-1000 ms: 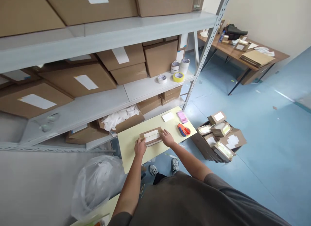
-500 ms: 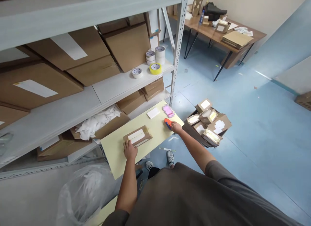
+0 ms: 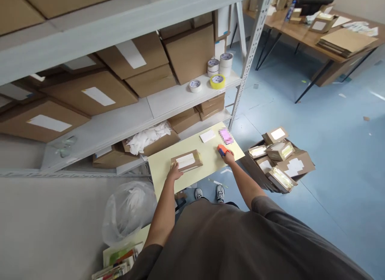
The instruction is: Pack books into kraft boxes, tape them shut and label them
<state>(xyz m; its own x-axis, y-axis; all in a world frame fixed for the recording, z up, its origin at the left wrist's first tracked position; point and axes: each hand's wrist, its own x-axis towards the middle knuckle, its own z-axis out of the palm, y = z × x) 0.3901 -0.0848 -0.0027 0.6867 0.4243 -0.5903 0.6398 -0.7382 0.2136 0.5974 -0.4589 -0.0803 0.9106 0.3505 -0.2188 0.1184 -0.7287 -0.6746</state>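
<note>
A small brown cardboard box (image 3: 197,161) with a white label on top lies on the pale yellow tabletop (image 3: 164,176). My left hand (image 3: 174,172) grips its left end, thumb at the label side. In my right hand (image 3: 229,156) is an orange-and-blue hand tool (image 3: 221,149), held over the right part of the tabletop; its exact kind is too small to make out. Behind the tool lies a pink blurred-out item (image 3: 226,136). A white card (image 3: 207,136) rests to the left of that item.
Shelving (image 3: 144,103) with large cartons and tape rolls (image 3: 217,82) stands behind the tabletop. On the floor at right, an open carton (image 3: 251,167) holds several packed boxes. A clear plastic bag (image 3: 120,216) sits at left. A wooden table (image 3: 300,35) is farther back.
My view has shifted, so the scene sits farther right in the frame. Both hands keep their holds; the orange-and-blue tool shows slightly more clearly.
</note>
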